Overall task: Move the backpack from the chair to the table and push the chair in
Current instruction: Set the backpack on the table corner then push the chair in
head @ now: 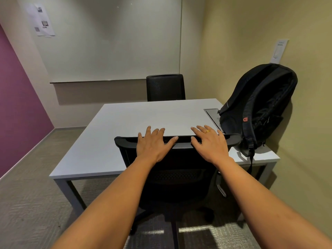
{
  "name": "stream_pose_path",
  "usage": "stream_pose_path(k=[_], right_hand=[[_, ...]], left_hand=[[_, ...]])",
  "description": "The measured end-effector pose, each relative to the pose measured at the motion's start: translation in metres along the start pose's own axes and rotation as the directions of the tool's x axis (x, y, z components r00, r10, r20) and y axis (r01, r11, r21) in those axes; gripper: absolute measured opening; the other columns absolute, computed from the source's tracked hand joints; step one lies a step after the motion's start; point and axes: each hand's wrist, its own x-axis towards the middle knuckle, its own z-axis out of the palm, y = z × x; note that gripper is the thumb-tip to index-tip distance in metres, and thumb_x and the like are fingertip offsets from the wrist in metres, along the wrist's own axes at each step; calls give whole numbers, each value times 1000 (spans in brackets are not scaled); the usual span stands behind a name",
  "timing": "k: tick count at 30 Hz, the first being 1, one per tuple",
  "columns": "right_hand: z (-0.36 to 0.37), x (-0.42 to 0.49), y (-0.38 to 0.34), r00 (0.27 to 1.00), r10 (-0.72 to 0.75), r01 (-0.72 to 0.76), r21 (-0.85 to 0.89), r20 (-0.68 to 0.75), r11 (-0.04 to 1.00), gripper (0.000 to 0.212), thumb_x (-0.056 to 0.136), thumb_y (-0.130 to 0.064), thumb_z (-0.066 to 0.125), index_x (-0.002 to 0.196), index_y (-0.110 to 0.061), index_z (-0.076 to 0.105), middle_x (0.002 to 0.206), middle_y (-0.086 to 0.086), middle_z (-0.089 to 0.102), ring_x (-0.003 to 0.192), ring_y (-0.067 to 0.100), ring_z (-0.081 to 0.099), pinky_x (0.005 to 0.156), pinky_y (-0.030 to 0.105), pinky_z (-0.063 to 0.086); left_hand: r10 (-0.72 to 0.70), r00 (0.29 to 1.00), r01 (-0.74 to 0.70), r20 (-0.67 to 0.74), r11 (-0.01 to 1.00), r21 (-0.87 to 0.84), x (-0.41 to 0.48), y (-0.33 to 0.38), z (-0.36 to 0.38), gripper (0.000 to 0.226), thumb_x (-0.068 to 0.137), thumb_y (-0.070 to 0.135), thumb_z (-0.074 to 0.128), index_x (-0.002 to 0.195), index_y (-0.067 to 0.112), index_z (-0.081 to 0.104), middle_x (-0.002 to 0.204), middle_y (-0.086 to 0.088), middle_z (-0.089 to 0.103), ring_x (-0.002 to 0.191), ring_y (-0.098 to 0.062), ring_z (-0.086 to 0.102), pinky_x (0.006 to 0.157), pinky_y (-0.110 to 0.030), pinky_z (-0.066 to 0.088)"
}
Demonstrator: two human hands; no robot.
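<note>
Both hands, left hand [152,142] and right hand [209,143], lie flat and spread on the chair [177,141] top rail, directly before the bench [143,119]; the backpack [258,105] stands upright right of the chair, on the bench.

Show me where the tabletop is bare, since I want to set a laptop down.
The table is bare from its left edge across to the metal hatch, between the far chair and the near chair. The right side is crowded: the backpack stands there against the wall.

left hand [152,143] flat, right hand [209,143] flat, arms outstretched
</note>
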Motion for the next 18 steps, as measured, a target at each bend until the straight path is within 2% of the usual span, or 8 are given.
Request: stream_pose_path(k=[6, 9, 13, 18], right_hand=[[-4, -5, -3, 1000, 6, -6, -31, 18, 1000, 49, 94, -46, 32, 141, -32, 33, 150, -3, 31, 141, 17, 15, 112, 51, 9], [-4, -5, -6, 998, 25, -23, -40, 60, 999, 51, 95, -48, 30, 143, -33, 26, 153, -1, 25, 142, 22, 11, 111, 55, 5], [-11, -10, -11, 993, 71, -66, -57, 92, 996, 60, 94, -55, 27, 147, -31, 11, 157, 2, 11, 143, 27, 1, 109, 60, -1], [-28, -10, -23, 999, 47, -46, -40, 3, 998, 65, 94, -57, 26, 147, -28, 4, 157, 4, -3, 143, 24, -10, 111, 55, -6]], left_hand=[[11, 1000, -11, 12, 1000, 15, -4, -1, 0, 79, 85, 72, 15, 147, 25, 19, 154, -2, 24, 144, -24, 5, 113, -53, 10], [11, 1000, -11, 22, 1000, 25, -1, -3, 1, 79, 85, 72, 16, 148, 24, 15, 157, -2, 13, 144, -21, 0, 113, -54, 6], [47, 998, -46, -38, 998, 44, -8, -5, 0, 77, 88, 68, 16, 149, 23, 8, 158, -1, -1, 144, -19, -9, 114, -51, -3], [48, 988, -46, -145, 999, 22, -12, 3, -20, 75, 92, 61, 20, 148, 18, -4, 157, -5, -10, 143, -20, -14, 115, -44, -8]])
